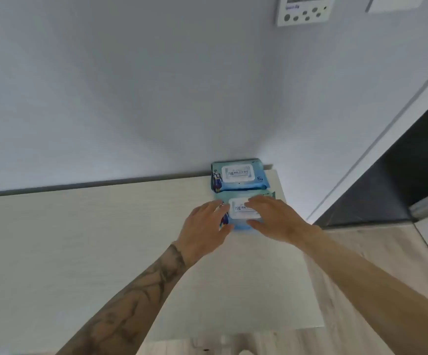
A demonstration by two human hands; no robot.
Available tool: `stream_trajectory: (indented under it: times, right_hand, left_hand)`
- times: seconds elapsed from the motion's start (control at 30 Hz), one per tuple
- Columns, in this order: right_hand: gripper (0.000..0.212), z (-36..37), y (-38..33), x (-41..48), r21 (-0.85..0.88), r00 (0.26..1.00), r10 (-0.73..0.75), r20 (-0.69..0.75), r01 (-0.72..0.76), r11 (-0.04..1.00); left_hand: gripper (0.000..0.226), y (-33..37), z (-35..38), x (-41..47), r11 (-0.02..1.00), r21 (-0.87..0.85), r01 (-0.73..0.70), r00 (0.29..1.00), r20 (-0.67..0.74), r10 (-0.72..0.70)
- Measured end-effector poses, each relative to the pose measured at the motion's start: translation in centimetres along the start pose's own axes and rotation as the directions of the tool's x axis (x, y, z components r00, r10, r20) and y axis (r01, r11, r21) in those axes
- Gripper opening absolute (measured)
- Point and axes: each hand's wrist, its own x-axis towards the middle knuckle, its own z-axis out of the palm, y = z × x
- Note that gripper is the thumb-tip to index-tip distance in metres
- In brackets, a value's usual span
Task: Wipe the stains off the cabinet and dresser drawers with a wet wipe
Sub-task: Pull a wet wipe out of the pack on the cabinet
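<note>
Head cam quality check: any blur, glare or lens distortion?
Head view: soft overall, print on the near blue wet-wipe pack is barely legible; wide-angle bending curves the pale wooden cabinet top's back edge; lighting is even and diffuse, with no glare; only faint shadows under both hands.

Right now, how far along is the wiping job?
Barely started. Nothing looks wiped yet, and no loose wipe is out. In hand: the left hand and right hand rest on the near wipe pack, lid apparently closed; the far wipe pack sits untouched on the cabinet top. Left: pulling a wipe, then all the wiping.
</note>
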Motion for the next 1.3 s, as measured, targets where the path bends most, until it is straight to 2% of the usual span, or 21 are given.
stream_trajectory:
  times: [0.23,0.37,0.47,0.57,0.63,0.73,0.83,0.93,1.0,1.13,1.3]
  right_hand:
    - [0.047,3.9,2.1,2.6,-0.089,0.983,-0.045,-0.177,0.03,0.996]
    - [0.043,4.8,3.2,2.7,-0.164,0.964,-0.104,-0.246,0.064,0.984]
    - [0.033,4.7,3.4,2.7,-0.228,0.942,-0.184,-0.279,0.121,0.966]
    - [0.043,3.1,2.7,3.1,-0.094,0.958,-0.116,-0.262,0.094,0.991]
    - [0.041,2.1,2.6,3.8,-0.035,0.96,-0.084,-0.266,0.078,0.996]
    - [0.029,1.3,2.6,5.0,-0.016,0.925,-0.021,-0.379,0.016,1.0]
    - [0.029,1.1,2.4,6.0,0.021,0.87,0.069,-0.489,-0.067,0.998]
    - [0.036,1.1,2.2,6.0,0.092,0.826,0.105,-0.553,-0.064,0.994]
    - [0.031,1.6,2.3,5.5,0.086,0.843,0.056,-0.535,-0.012,0.996]
    - [0.012,3.3,2.8,5.0,0.093,0.953,-0.04,-0.302,0.071,0.993]
    - [0.012,3.5,2.6,5.6,0.111,0.967,0.004,-0.255,0.026,0.993]
  left_hand:
    - [0.058,-1.2,4.6,4.1,0.994,0.019,-0.111,0.987,-0.116,0.113]
    - [0.061,-1.7,6.0,4.4,0.995,-0.058,-0.083,0.987,-0.142,0.074]
    - [0.064,-1.7,6.2,4.5,0.99,-0.119,-0.07,0.985,-0.167,0.05]
    - [0.073,-1.7,6.1,4.6,0.984,-0.173,-0.042,0.987,-0.161,0.014]
    - [0.081,-1.6,6.1,4.6,0.969,-0.247,-0.002,0.989,-0.141,-0.034]
    - [0.067,-1.5,6.1,4.8,0.942,-0.335,-0.006,0.984,-0.172,-0.055]
    - [0.05,-1.8,6.3,5.7,0.973,-0.214,-0.088,0.968,-0.249,0.033]
    - [0.06,-2.1,6.8,6.7,0.987,-0.114,-0.11,0.967,-0.243,0.079]
    - [0.067,-2.3,7.2,7.2,0.99,-0.105,-0.097,0.974,-0.214,0.072]
    - [0.075,-2.7,7.4,7.3,0.989,-0.107,-0.103,0.975,-0.208,0.079]
    - [0.079,-2.7,7.7,7.4,0.989,-0.119,-0.092,0.976,-0.209,0.066]
